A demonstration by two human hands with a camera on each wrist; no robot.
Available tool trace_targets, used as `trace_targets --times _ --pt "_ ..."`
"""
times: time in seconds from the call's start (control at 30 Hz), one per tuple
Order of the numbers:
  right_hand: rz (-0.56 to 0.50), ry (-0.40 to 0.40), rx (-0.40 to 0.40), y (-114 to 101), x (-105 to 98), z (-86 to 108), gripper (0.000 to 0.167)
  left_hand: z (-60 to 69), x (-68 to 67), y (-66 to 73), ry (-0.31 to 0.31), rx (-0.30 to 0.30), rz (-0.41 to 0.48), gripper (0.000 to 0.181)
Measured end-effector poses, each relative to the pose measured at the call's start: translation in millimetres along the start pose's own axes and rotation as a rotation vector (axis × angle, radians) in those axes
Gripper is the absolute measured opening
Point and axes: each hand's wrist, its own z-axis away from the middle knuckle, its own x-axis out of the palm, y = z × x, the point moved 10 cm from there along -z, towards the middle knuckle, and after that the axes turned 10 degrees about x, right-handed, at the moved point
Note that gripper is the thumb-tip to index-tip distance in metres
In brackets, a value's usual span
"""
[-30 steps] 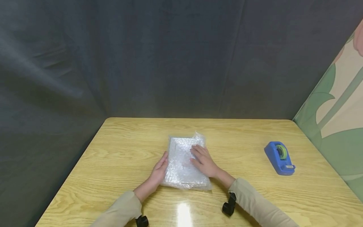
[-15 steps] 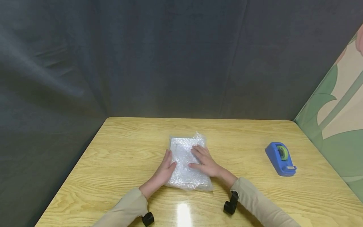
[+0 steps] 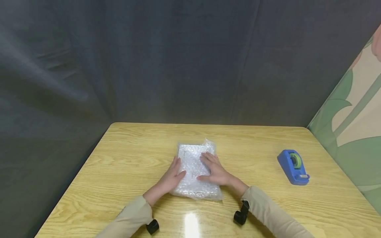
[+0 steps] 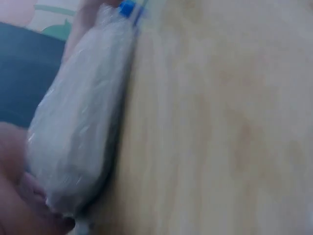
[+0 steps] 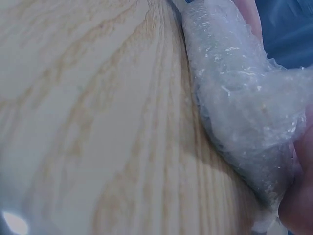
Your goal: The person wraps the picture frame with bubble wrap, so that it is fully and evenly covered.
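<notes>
A flat rectangular package in clear bubble wrap lies on the wooden table, with a frame-like outline showing through the film. At its left edge rests my left hand, the thumb on top and the other fingers straight along the side. My right hand lies over the right side, fingers spread on the upper face. The left wrist view shows the package's thick wrapped side and part of the left hand. In the right wrist view a loose flap of bubble wrap sticks out near the right hand.
A blue tape dispenser with a green roll stands on the table to the right. Dark curtain hangs behind and along the left side. A floral-patterned surface borders the right edge.
My left hand has shifted slightly right, and its thumb has come onto the package's top. The right thumb has slid a little toward me. The package stays nearly in place.
</notes>
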Motion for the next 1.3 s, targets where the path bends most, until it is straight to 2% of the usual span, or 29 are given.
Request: trace_targets --times 0.07,0.13,0.33,0.43,0.5,0.6,0.73,1.1,1.3 --pt "-0.004 0.001 -0.01 -1 0 -0.1 0.079 0.0 -4.6 -1.6 -0.024 0.009 0.015 0.071" --pt "0.0 0.003 -0.013 -1 0 0.1 0.078 -2.2 -9.3 -2.4 -0.043 0.039 -0.021 0.079" --pt "0.02 0.002 -0.006 0 1 1.1 0.079 -13.3 -13.3 5.2 -0.095 0.234 -0.261 0.094" --pt "0.032 0.0 -0.009 -1 2 1.5 0.079 -17.7 -10.6 7.3 -0.123 0.296 -0.349 0.094" --pt "0.037 0.0 -0.006 0 2 1.7 0.08 -20.5 -7.8 6.4 -0.151 0.297 -0.375 0.096" --pt "0.048 0.004 -0.005 0 2 1.3 0.08 -23.9 -3.3 2.4 -0.202 0.253 -0.398 0.1" --pt "0.045 0.003 -0.007 0 1 0.8 0.079 -26.8 0.0 1.1 -0.241 0.215 -0.404 0.102" --pt "0.022 -0.02 -0.015 -2 0 0.2 0.075 -31.9 4.8 -4.2 -0.261 0.169 -0.422 0.103" --pt "0.009 -0.029 -0.019 -3 0 0.0 0.072 -33.1 4.7 0.0 -0.272 0.18 -0.45 0.105"
